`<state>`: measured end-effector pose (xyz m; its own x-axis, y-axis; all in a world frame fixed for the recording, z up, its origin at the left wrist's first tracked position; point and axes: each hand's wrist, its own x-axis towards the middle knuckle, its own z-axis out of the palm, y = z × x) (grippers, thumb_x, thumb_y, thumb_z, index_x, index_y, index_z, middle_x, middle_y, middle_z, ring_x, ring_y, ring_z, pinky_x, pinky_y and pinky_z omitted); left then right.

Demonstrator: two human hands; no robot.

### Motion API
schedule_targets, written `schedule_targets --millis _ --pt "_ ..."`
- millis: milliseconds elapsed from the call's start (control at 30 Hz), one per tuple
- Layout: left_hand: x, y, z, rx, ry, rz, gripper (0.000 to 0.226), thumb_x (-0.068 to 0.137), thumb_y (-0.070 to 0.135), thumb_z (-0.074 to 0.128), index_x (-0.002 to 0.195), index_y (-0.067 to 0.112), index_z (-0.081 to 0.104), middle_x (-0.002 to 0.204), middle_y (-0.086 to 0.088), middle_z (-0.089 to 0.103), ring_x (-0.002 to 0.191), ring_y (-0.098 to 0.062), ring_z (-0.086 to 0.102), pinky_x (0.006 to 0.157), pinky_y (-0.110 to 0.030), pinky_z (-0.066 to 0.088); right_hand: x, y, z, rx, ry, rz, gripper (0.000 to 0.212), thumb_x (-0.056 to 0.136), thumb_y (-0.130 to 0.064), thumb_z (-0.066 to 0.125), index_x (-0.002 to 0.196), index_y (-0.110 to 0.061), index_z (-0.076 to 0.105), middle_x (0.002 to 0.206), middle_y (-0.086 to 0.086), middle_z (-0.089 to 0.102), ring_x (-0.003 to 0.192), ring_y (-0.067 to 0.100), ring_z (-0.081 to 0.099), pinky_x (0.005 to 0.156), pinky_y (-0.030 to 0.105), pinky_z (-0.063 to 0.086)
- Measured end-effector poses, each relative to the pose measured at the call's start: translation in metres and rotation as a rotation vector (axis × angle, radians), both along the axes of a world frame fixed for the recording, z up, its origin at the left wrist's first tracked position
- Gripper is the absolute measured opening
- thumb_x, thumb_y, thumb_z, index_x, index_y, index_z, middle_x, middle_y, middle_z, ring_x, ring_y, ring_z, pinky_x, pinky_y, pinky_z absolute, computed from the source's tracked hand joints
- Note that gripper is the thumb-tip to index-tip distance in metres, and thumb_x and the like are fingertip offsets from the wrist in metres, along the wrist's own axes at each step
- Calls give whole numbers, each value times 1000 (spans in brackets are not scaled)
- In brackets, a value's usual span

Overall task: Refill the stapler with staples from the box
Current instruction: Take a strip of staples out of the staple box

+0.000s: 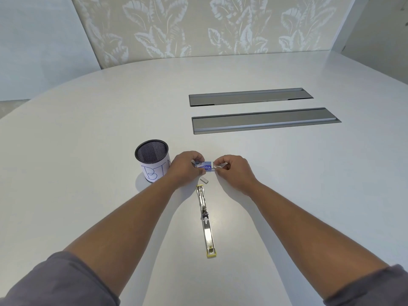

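Observation:
A small blue and white staple box [204, 166] is held just above the white table [88, 133]. My left hand [184, 167] grips its left end. My right hand [231, 171] pinches its right end, where a pale inner tray or staple strip shows at the fingertips. A short strip of staples [204, 180] lies loose on the table just below the box. Nearer to me, the metal stapler [205, 219] lies unfolded flat, with yellow plastic at both ends.
A black mesh pen cup [152, 161] with a white paper label stands left of my left hand. Two long grey cable-slot covers [250, 97] [265, 120] are set into the table farther back. A leaf-patterned wall panel rises behind the table.

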<state>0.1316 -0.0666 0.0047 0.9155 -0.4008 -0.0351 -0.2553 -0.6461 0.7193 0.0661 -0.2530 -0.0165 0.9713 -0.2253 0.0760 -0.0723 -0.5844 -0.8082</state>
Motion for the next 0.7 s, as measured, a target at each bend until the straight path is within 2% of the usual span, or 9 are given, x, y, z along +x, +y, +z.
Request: schedule_targets --millis 267,333,467,600,700 --pt "-2 -2 -1 -46 26 17 25 77 19 84 97 25 72 81 13 65 72 -11 59 66 -24 44 1 2 -4 -50 -35 -5 12 88 -18 72 97 -22 79 58 -19 57 54 -5 53 53 11 34" --pt "-3 -3 -2 -64 43 19 25 76 19 85 96 25 72 78 13 64 69 -11 58 65 -24 43 1 3 -5 -60 -44 -6 12 89 -18 72 97 -22 79 66 -18 62 59 -2 56 60 18 40" --pt "-3 -3 -2 -82 50 24 25 75 16 85 96 23 73 71 14 62 64 -10 56 62 -22 41 1 5 -6 -42 -50 -19 14 88 -16 73 99 -21 80 86 -6 76 76 11 66 74 30 52" --pt "-3 -3 -5 -100 40 41 24 75 17 85 95 24 74 64 16 58 59 -4 53 57 -20 39 2 5 -6 -5 -36 11 16 87 -14 74 100 -23 78 86 -12 74 75 0 64 75 28 51" --pt "-4 -2 -8 -119 27 48 23 76 18 85 96 25 75 65 12 57 61 -9 53 59 -21 41 0 2 -3 119 -31 28 24 90 -8 69 110 -20 72 98 -5 77 89 7 71 87 30 56"
